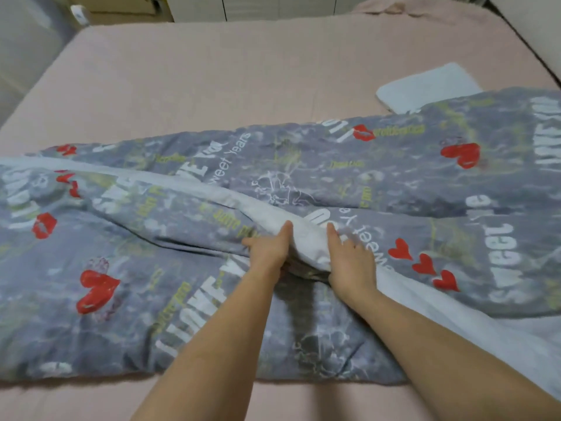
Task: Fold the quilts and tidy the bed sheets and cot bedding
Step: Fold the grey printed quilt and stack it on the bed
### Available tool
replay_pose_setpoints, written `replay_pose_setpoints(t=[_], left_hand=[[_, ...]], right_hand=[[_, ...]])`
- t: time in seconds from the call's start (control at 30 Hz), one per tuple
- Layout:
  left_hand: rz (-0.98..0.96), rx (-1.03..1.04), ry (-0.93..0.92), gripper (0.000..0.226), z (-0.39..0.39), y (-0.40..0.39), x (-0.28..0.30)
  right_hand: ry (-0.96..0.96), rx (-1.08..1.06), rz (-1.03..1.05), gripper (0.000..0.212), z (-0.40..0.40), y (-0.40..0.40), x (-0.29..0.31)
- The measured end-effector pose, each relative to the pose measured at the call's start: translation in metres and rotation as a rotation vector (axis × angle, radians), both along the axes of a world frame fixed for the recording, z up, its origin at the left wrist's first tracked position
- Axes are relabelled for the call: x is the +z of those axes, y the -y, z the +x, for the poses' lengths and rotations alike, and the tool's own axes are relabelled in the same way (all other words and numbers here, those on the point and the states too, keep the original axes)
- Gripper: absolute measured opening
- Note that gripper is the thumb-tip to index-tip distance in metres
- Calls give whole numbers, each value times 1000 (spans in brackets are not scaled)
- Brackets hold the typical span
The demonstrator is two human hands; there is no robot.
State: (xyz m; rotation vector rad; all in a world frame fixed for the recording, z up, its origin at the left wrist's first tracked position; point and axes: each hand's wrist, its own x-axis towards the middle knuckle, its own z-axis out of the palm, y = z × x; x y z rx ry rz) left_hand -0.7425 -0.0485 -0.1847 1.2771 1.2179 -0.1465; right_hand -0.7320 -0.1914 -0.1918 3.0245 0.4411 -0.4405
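A grey quilt point(303, 165) printed with red hearts and white lettering lies across the pink bed sheet point(212, 80), folded lengthwise. Its pale lining point(306, 238) shows along a raised ridge in the middle. My left hand point(268, 250) lies against the left side of that ridge, fingers straight and thumb spread out. On the ridge's right side my right hand point(349, 262) presses with its fingers straight and slightly spread. The lining bulges up between the two hands.
A small folded pale blue cloth point(428, 86) lies on the sheet at the right, partly under the quilt's far edge. Bunched pink fabric point(409, 7) sits at the far right corner. White cabinet fronts point(273, 7) stand beyond the bed.
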Motion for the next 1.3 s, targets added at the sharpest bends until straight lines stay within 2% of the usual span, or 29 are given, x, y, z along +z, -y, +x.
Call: replay_pose_setpoints(t=[0.03, 0.1, 0.17, 0.23, 0.37, 0.43, 0.47, 0.5, 0.57, 0.6, 0.63, 0.7, 0.8, 0.87, 0.97, 1.03, 1.1, 1.2, 1.3], left_hand=[[-52, 67, 10, 111, 9, 1, -2], [-76, 128, 34, 88, 31, 0, -1], [66, 52, 93, 58, 54, -4, 7], [200, 6, 257, 43, 82, -7, 32], [387, 73, 599, 50, 132, -21, 84], [533, -84, 660, 61, 149, -30, 83], [594, -239, 615, 69, 156, -35, 73], [690, -461, 473, 75, 160, -40, 55], [913, -889, 50, 83, 151, -47, 11], [983, -1018, -105, 88, 143, -52, -11], [1017, -1091, -186, 91, 135, -55, -28], [977, -1162, -234, 92, 123, -63, -56], [919, -1235, -297, 90, 128, -70, -67], [957, -1237, -273, 84, 140, -66, -64], [1034, -1304, -107, 66, 143, -40, -52], [1005, -1352, -32, 50, 132, -15, -44], [911, -1394, -14, 45, 114, 12, -31], [850, -1418, 19, 45, 89, 47, -8], [827, -1294, 158, 34, 60, 101, 24]], right_hand=[[48, -1, 40, 66, 7, 0, 0], [131, -22, 104, 54, 22, -2, 8], [228, -48, 172, 56, 38, -8, 26], [393, -82, 280, 56, 67, -15, 53], [770, -126, 409, 48, 152, -46, 110], [850, -127, 385, 49, 185, -66, 119], [810, -105, 318, 53, 198, -73, 110], [707, -80, 238, 60, 206, -76, 92], [479, -19, 55, 72, 205, -68, 47], [419, 14, 26, 75, 198, -59, 21], [394, 67, 24, 75, 187, -50, 1], [361, 247, 53, 74, 164, -32, -33], [438, 397, 13, 67, 174, -16, -56], [330, 343, -54, 64, 193, -14, -56], [264, 251, -71, 61, 191, -23, -53], [221, 260, -7, 61, 167, -25, -48], [183, 272, 37, 60, 134, -10, -34], [195, 223, 124, 73, 84, 39, -6], [170, 96, 50, 92, 37, 115, 26]])
